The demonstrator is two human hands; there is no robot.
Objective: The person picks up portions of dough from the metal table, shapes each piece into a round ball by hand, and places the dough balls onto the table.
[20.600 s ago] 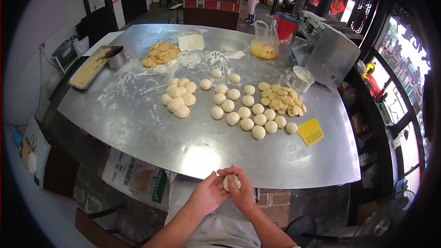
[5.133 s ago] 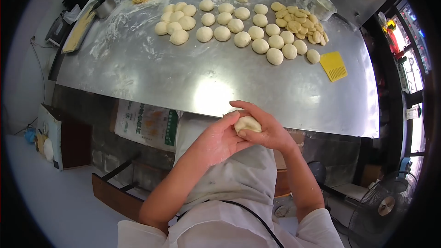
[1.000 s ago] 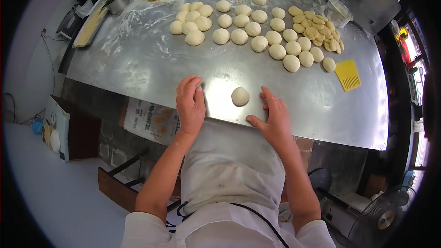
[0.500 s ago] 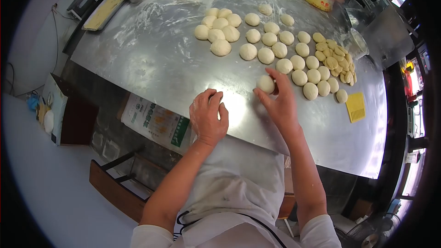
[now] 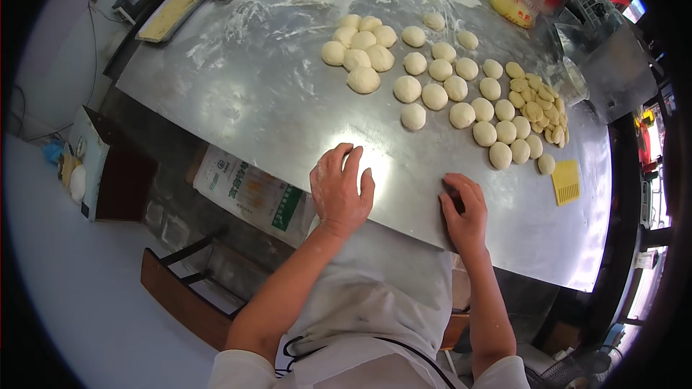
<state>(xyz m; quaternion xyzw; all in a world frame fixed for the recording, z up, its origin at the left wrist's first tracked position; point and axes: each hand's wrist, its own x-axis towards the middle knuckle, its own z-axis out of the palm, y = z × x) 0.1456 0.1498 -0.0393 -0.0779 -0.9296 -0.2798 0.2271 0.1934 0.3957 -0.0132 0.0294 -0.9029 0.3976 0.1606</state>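
One dough ball sits on a steel table, beyond the person's two hands and between them from side to side, touching neither. It looks round, about equally wide every way, so no long axis or pointing direction can be told. The left hand is at the table's near edge, back upward, its fingers loosely bent, pointing away from the body, with nothing in them. The right hand, also by that edge, has its fingers curled forward and leftward, thumb apart from them, gripping nothing. Whether either hand touches the metal cannot be told. Just beyond the ball lie loose rows of similar balls; farther left, others press together in a cluster. To the right are heaped flat discs, facing various ways, and a yellow scraper, its slotted end towards the person.
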